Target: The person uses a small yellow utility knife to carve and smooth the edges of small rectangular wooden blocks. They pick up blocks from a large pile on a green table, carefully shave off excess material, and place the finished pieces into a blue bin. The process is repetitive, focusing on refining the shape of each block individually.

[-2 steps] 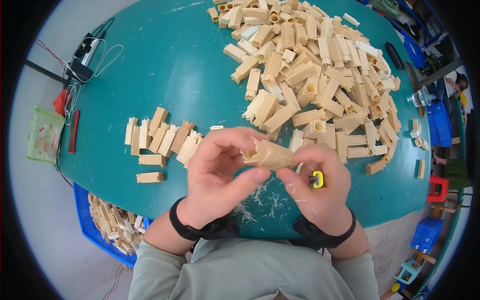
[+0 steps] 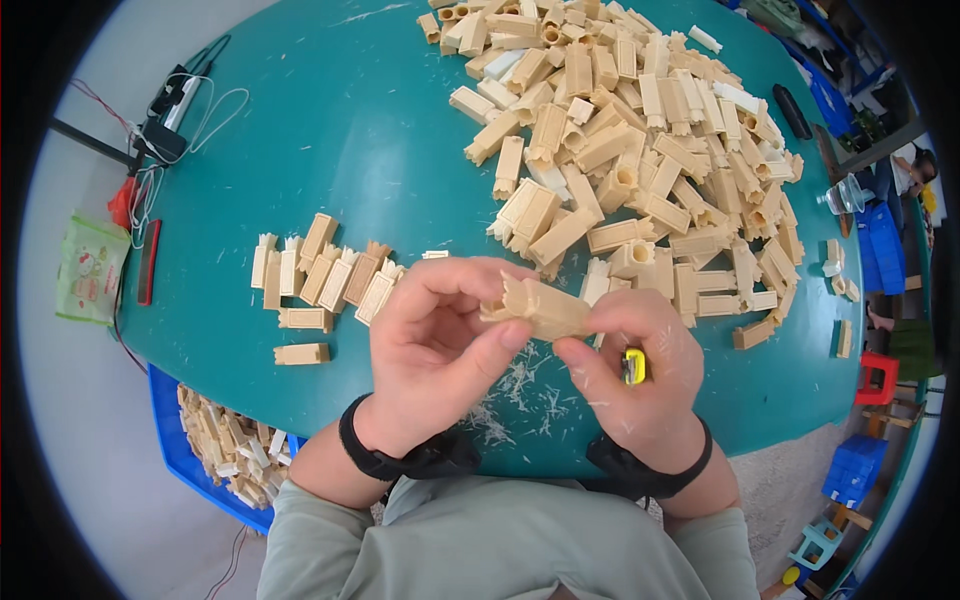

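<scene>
Both my hands hold one beige hollow block [image 2: 545, 308] with a jagged, crown-like end, raised over the near part of the table. My left hand [image 2: 430, 345] pinches the jagged end between thumb and fingers. The fingertips of my right hand [image 2: 640, 360] grip the other end. A small yellow-and-black tool [image 2: 634, 366], perhaps a cutter, is tucked in my right hand; most of it is hidden by the fingers. Thin pale shavings [image 2: 490, 420] lie on the table below the hands.
A large heap of similar blocks [image 2: 620, 150] covers the table's [image 2: 350, 160] far right. A smaller group [image 2: 320, 275] lies left of my hands. A blue bin [image 2: 170, 455] of blocks stands at lower left. A power strip [image 2: 180, 105] and cables sit on the left edge.
The block has turned slightly in my fingers, and my left hand has shifted a little to the left. The other things stay as they were.
</scene>
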The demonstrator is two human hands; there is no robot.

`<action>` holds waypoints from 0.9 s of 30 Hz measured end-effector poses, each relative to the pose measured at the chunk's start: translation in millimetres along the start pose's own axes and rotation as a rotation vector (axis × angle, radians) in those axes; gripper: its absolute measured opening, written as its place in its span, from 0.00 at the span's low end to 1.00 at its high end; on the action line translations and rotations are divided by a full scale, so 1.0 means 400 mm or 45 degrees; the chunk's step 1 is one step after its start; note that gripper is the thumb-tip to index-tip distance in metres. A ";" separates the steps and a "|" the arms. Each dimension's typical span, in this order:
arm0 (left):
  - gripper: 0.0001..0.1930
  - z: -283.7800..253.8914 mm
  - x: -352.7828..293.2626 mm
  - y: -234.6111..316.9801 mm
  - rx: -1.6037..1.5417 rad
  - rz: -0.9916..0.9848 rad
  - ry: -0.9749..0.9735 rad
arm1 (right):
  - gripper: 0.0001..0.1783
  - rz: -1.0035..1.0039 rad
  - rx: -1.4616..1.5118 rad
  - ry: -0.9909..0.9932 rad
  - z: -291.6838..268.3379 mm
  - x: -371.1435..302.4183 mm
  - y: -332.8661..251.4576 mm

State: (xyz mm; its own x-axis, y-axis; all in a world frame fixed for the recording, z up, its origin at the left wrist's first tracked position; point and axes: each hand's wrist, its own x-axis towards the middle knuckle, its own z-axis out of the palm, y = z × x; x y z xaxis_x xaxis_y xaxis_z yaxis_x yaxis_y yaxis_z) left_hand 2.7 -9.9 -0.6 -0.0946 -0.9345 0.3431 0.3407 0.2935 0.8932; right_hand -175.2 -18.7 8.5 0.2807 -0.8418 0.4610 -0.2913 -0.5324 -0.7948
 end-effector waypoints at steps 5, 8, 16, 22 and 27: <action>0.12 0.001 -0.002 -0.001 -0.165 -0.038 -0.041 | 0.17 0.430 0.430 0.016 -0.008 0.004 -0.018; 0.12 0.002 0.003 0.002 -0.084 -0.055 -0.030 | 0.18 0.381 0.342 0.007 -0.016 0.005 -0.011; 0.08 0.013 -0.008 0.011 -0.071 -0.112 0.063 | 0.18 0.164 0.104 0.088 -0.029 0.011 -0.005; 0.11 0.003 -0.014 -0.007 0.560 0.235 0.041 | 0.14 0.071 0.090 -0.098 -0.012 -0.015 0.006; 0.12 0.010 -0.018 0.001 0.642 0.298 0.058 | 0.10 0.101 -0.004 -0.173 -0.004 -0.001 -0.022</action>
State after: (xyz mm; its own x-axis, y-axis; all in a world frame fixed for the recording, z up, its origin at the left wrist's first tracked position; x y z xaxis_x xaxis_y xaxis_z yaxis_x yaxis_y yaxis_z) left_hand -0.1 -2.2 -1.6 -0.0257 -0.8373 0.5462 -0.1431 0.5438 0.8269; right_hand -174.2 -13.7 15.9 0.3774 -0.8618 0.3389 -0.3206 -0.4649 -0.8253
